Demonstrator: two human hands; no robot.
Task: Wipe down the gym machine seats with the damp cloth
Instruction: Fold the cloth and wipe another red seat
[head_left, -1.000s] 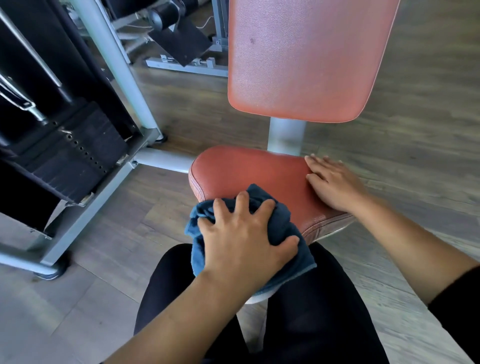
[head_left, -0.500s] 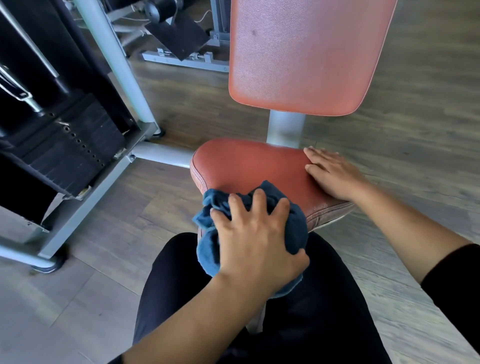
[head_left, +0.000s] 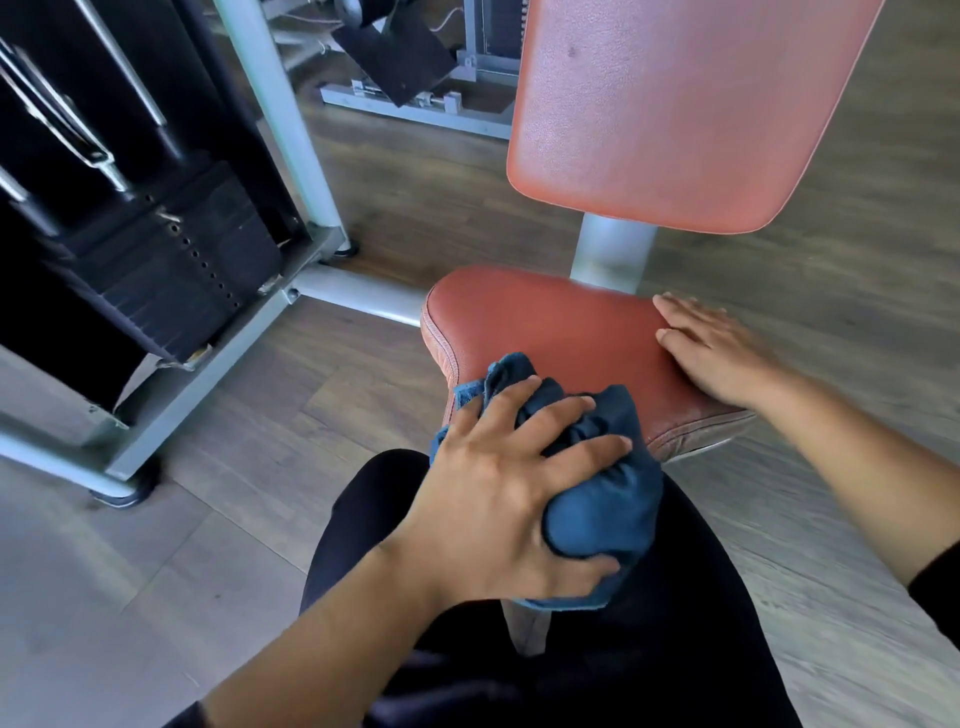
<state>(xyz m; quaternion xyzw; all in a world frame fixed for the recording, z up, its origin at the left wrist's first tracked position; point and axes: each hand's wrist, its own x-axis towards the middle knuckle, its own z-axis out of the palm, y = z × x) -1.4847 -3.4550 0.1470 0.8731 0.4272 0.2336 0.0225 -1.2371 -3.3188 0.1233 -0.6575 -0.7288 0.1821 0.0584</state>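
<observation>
A red padded seat (head_left: 550, 322) sits low in front of me, with a red backrest (head_left: 670, 104) above it on a grey post. My left hand (head_left: 509, 483) grips a bunched blue cloth (head_left: 608, 504) at the seat's near front edge, fingers spread and curled over the folds. My right hand (head_left: 717, 348) rests flat on the seat's right side, fingers straight. My legs in dark trousers fill the bottom of the view under the cloth.
A black weight stack (head_left: 171, 270) in a grey steel frame (head_left: 270, 104) stands at the left, its base bar (head_left: 358, 296) running to the seat. Another machine's base (head_left: 410, 104) lies behind. Wooden floor surrounds the seat.
My left hand has bunched the cloth tighter and shifted it right along the seat's front edge. My right hand has stayed flat on the seat.
</observation>
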